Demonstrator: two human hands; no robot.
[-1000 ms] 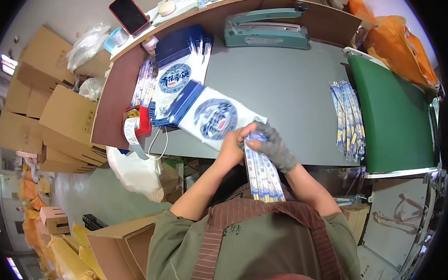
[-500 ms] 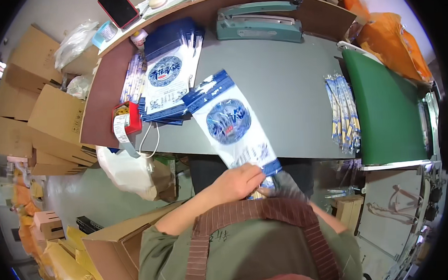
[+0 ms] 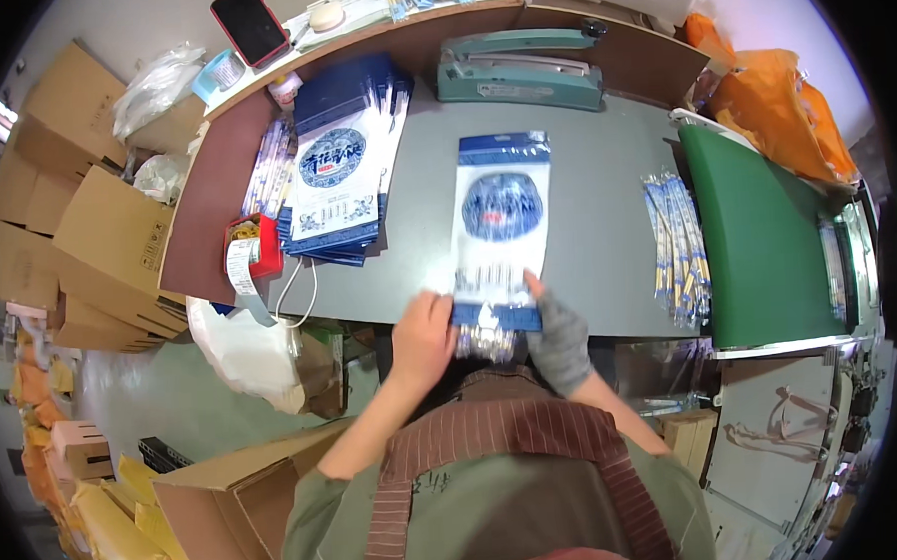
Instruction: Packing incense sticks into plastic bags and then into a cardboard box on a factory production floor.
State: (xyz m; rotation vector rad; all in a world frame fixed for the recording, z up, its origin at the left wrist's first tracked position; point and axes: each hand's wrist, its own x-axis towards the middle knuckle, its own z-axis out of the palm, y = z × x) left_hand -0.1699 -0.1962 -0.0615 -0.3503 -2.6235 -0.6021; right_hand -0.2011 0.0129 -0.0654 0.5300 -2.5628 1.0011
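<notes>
A blue-and-white printed plastic bag lies straight in front of me at the table's near edge, its dark blue header pointing away. Out of its near end stick several slim wrapped sticks, probably wrapped chopsticks. My left hand, bare, is closed on the bag's near left corner. On the opposite side my right hand, in a grey fingerless glove, grips the near right edge with its thumb lying on top. The fingers under the bag are hidden.
More flat bags are piled at the left of the grey table. Wrapped sticks lie at the right, beside a green board. A teal heat sealer stands at the back. A red box sits front left.
The bag has turned from slanted to nearly straight and lies further forward over the table. My hands have moved apart, from close together at its near end to either side of it.
</notes>
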